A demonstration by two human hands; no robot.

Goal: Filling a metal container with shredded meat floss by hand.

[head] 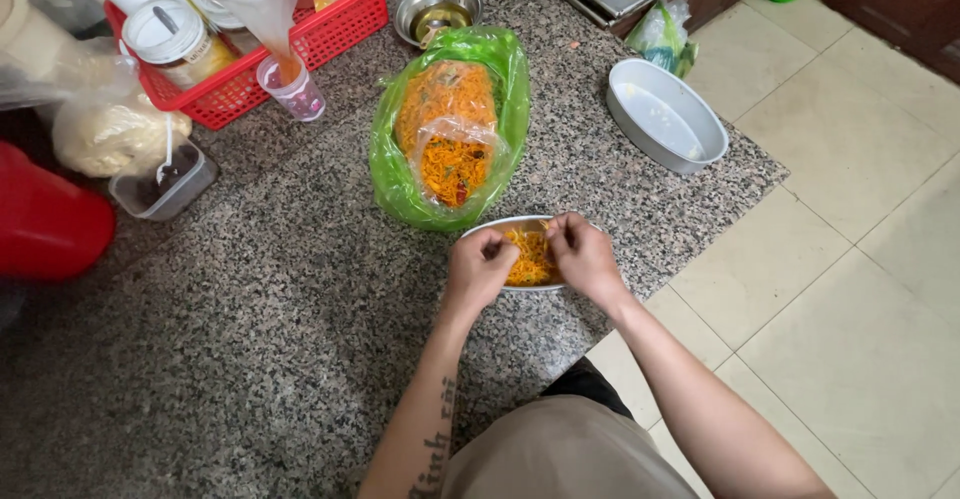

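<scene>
A small metal bowl [500,226] of shredded orange strands [530,259] sits near the front edge of the granite counter [280,309]. Both hands are over it. My left hand [478,271] and my right hand [583,256] each pinch a bunch of the strands with closed fingers, close together above the bowl. Just behind the bowl lies a green plastic bag [395,174], open, with a clear inner bag of the same orange shreds [450,139].
An empty oval metal dish [665,117] stands at the counter's right edge. A red basket [250,59] with jars and bags, a small steel bowl [437,9], a clear cup [293,89], a plastic tub with a spoon [165,184] and a red container [45,224] stand behind and left. Tiled floor lies to the right.
</scene>
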